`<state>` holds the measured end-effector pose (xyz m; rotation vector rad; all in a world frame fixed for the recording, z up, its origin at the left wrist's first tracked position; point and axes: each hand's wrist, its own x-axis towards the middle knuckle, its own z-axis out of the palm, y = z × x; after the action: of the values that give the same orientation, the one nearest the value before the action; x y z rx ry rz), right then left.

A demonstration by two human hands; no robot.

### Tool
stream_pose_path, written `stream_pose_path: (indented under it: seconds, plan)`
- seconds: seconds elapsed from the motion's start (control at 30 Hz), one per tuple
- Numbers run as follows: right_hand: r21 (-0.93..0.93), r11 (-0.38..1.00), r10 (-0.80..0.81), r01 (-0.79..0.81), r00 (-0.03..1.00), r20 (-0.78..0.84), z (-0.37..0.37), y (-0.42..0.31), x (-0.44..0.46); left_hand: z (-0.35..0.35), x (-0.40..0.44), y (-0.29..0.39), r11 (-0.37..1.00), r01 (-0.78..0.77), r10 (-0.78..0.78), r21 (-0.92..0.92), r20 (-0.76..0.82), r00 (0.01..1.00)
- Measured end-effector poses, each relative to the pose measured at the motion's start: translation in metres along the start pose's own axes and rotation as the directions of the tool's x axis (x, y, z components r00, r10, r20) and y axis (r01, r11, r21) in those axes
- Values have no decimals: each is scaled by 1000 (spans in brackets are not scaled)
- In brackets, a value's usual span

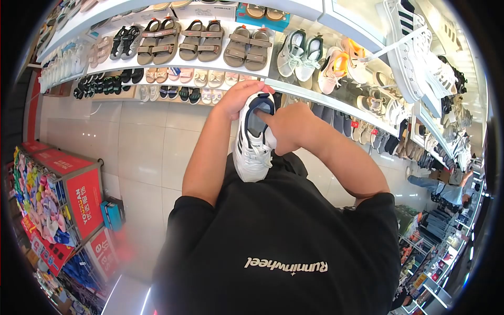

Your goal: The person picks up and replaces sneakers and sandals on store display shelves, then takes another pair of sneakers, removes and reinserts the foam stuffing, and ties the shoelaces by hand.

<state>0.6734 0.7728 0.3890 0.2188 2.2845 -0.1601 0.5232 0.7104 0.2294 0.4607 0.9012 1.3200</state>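
Note:
A white sneaker (253, 152) with dark stripes and a navy collar lining is held up in front of my black shirt, its toe pointing toward my body and its heel away. My left hand (242, 98) wraps around the heel end from the left, closed on it. From the right, my right hand (294, 127) grips the sneaker's side near the collar, with a finger reaching into the shoe opening. The fingers under the shoe are hidden.
A shelf ahead carries several pairs of brown sandals (202, 41). Pale sneakers (299, 55) stand on shelving to the right, near a large white shoe (407, 52). A red-sided display bin (84, 197) stands left on the tiled floor (152, 139). Another person (446, 189) is far right.

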Motion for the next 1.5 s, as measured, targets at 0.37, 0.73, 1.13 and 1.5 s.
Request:
stream_pose_path:
  seconds: [0.37, 0.73, 1.13, 1.5]
  plan:
    - [324, 946, 54, 17, 976, -211, 24, -18, 0, -29, -12, -3, 995, -50, 56, -85, 71, 996]
    - [346, 938, 154, -20, 918, -364, 47, -31, -12, -27, -9, -15, 978, -104, 119, -179, 74, 990]
    - [456, 890, 197, -3, 905, -378, 78, -18, -17, -19, 1, -39, 979, -94, 105, -181, 52, 993]
    - [512, 859, 237, 5, 883, -406, 118, 30, -48, 35, 35, -42, 997, -5, 7, -83, 31, 1000]
